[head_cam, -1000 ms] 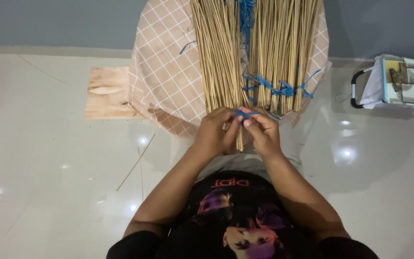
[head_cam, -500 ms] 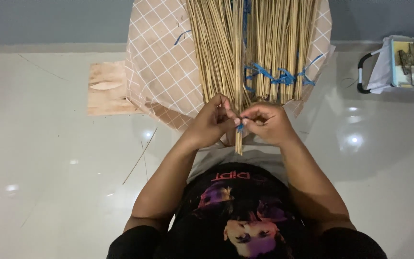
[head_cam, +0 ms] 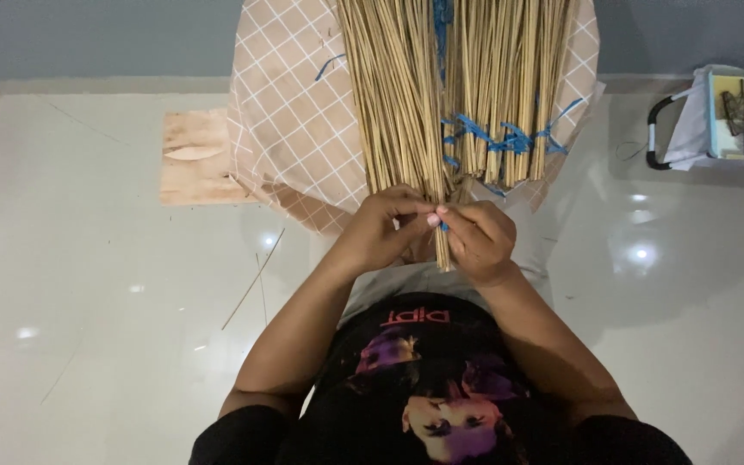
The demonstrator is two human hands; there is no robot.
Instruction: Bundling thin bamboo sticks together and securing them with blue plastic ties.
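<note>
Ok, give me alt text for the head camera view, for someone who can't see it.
Seen from above, a person's left hand and right hand pinch a blue string at the near end of a bundle of thin tan sticks. The sticks lie on a checked cloth over a glossy white floor.

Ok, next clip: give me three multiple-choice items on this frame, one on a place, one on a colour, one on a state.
1. Where does the wooden board lie?
A. on the floor left of the checked cloth
B. on the person's lap
C. on top of the sticks

2. What colour is the string tied around the sticks?
A. red
B. blue
C. green

3. How do the left hand and right hand stand?
A. both flat on the floor
B. one raised, one resting
C. both pinched together at the near end of the sticks

Answers: 1 A, the board lies on the tiles beside the cloth; 2 B, the strands are blue; 3 C, the fingertips meet at the stick ends.
</note>
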